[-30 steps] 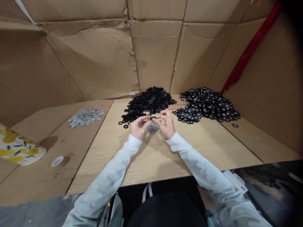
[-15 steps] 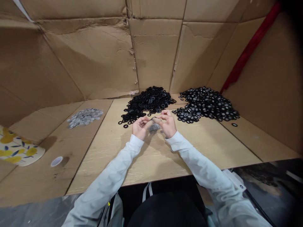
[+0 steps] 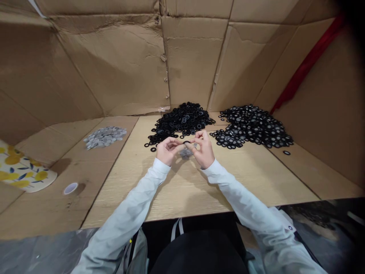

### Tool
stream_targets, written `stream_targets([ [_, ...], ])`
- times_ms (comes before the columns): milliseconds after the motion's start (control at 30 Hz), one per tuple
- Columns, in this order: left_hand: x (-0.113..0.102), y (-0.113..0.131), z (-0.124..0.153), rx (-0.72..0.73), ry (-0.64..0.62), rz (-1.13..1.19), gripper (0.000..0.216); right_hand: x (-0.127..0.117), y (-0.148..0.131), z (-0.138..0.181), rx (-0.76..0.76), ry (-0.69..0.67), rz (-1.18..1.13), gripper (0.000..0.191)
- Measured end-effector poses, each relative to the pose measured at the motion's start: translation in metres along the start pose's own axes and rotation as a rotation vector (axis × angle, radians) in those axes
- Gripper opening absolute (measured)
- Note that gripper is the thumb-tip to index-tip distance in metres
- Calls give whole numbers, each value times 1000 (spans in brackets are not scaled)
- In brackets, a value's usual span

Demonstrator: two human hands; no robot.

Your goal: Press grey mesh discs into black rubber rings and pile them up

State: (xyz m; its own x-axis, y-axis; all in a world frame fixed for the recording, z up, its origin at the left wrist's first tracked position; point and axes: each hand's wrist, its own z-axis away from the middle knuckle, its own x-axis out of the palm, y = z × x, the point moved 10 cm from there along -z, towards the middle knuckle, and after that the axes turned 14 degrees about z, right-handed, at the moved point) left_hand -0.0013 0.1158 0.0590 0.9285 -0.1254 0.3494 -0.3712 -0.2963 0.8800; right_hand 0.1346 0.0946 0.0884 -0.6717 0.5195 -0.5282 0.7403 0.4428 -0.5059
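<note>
My left hand (image 3: pixel 166 150) and my right hand (image 3: pixel 204 149) meet over the wooden board (image 3: pixel 185 182), fingertips pinched together on a small black ring (image 3: pixel 186 142). A little heap of grey discs (image 3: pixel 186 153) lies on the board just beneath and between the hands. Right behind them is a pile of plain black rings (image 3: pixel 182 121). To its right lies a pile of black rings with grey centres (image 3: pixel 252 125).
A heap of grey discs (image 3: pixel 105 136) sits at the left on cardboard. A roll of tape (image 3: pixel 70 188) and a cloth with yellow fruit print (image 3: pixel 19 171) lie nearer left. Cardboard walls (image 3: pixel 119 64) enclose the area; a red strip (image 3: pixel 305 62) runs up the right wall.
The hands stay together on the ring with small finger shifts. The view has drifted slightly, moving everything a little to the right.
</note>
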Motion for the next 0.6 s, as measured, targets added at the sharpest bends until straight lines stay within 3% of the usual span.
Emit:
stream_targets([
  [200, 13, -2, 1, -36, -147, -7, 37, -3, -7, 1, -60, 12, 88, 11],
  [400, 8, 2, -1, 24, -86, -110, 19, 0, -5, 1, -31, 0, -76, 10],
  [600, 11, 1, 4, 57, -44, -106, 17, 6, 13, 2, 142, 25, -271, 10],
])
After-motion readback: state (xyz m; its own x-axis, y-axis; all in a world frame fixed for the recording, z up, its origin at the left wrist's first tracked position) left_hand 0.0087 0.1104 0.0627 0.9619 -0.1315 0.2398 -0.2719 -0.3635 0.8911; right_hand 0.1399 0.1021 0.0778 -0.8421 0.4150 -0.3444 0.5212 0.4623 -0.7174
